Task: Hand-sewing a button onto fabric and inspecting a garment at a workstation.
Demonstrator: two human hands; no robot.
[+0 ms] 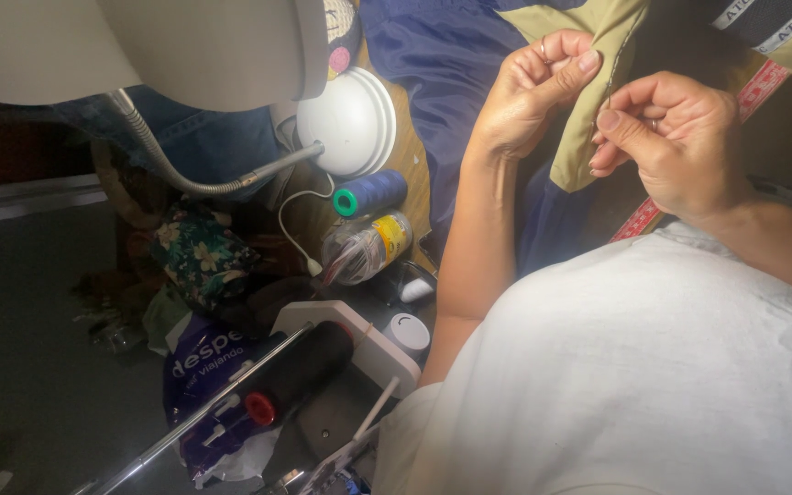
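Head view: the left hand [533,92] and right hand [671,142] both pinch the khaki fabric edge [598,110], which lies between the 2 hands. Its long axis runs steeply from upper right to lower left. A needle, perhaps, sits between the right fingertips [609,119].

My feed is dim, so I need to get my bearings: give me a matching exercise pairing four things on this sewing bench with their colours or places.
Things:
1. cone of sewing thread with a green core
2. round plastic lamp base
3. fabric edge pinched by left hand and right hand
4. large thread spool with a red core

Colour or place:
A. white, under the flexible metal neck
B. black, lying on the white stand
C. blue, beside a clear jar
D. olive-tan, joined to navy cloth

Pairs: 1-C, 2-A, 3-D, 4-B
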